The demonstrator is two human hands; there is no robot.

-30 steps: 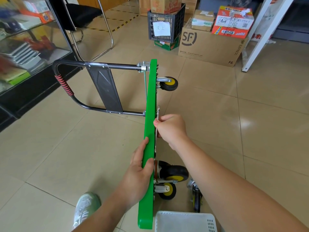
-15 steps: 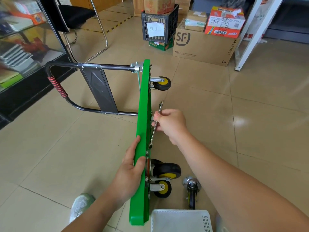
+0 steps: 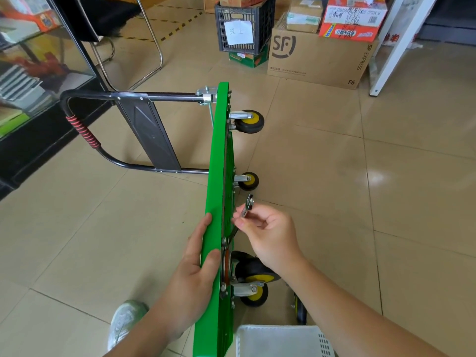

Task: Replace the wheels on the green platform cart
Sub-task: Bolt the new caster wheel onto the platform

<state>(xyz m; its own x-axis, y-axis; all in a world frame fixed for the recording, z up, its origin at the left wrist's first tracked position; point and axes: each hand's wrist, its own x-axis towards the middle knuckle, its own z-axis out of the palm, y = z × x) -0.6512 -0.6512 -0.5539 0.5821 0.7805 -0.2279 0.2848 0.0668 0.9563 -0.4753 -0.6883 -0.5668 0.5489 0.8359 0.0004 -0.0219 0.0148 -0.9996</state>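
The green platform cart [image 3: 216, 176] stands on its long edge, its underside facing right and its black handle [image 3: 108, 96] folded out to the left. My left hand [image 3: 198, 261] grips the deck's upper edge. My right hand [image 3: 268, 233] pinches a metal wrench [image 3: 246, 210] beside the underside, its lower end against a bolt above the near caster plate. Two black-and-yellow casters [image 3: 251, 121] [image 3: 248, 181] sit on the far end. At the near end a larger caster [image 3: 255, 269] sits above a smaller one [image 3: 253, 295].
A loose caster [image 3: 300, 309] lies on the tile floor by a white plastic basket [image 3: 280, 341] at the bottom edge. Cardboard boxes [image 3: 316, 57] and a black crate [image 3: 243, 24] stand at the back. A glass cabinet [image 3: 31, 73] and a chair [image 3: 121, 27] are on the left. My shoe [image 3: 125, 322] is below the cart.
My right hand has slid down the deck toward the near casters with the wrench, which now points up out of my fingers. A second far caster has come into view.
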